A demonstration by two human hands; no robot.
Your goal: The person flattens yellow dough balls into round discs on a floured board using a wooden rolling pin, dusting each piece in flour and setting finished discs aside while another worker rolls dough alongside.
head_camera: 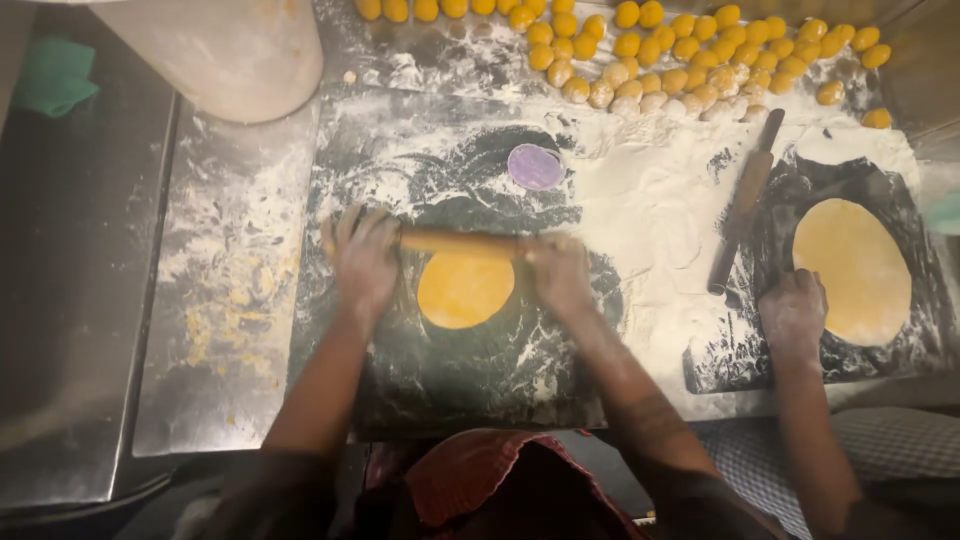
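A wooden rolling pin (460, 242) lies across the far edge of a round, flat yellow dough disc (464, 290) on a dark, floured board (450, 360). My left hand (364, 262) presses flat on the pin's left end. My right hand (560, 274) presses on its right end. Both hands are dusted with flour. A small purple dough disc (535, 166) sits just beyond the pin.
Another person's hand (793, 312) rests beside a larger yellow disc (852, 270) at the right, with a second rolling pin (745, 200) lying nearby. Several yellow dough balls (680, 55) line the far edge. A flour pile (640, 190) covers the middle. A pale container (230, 50) stands far left.
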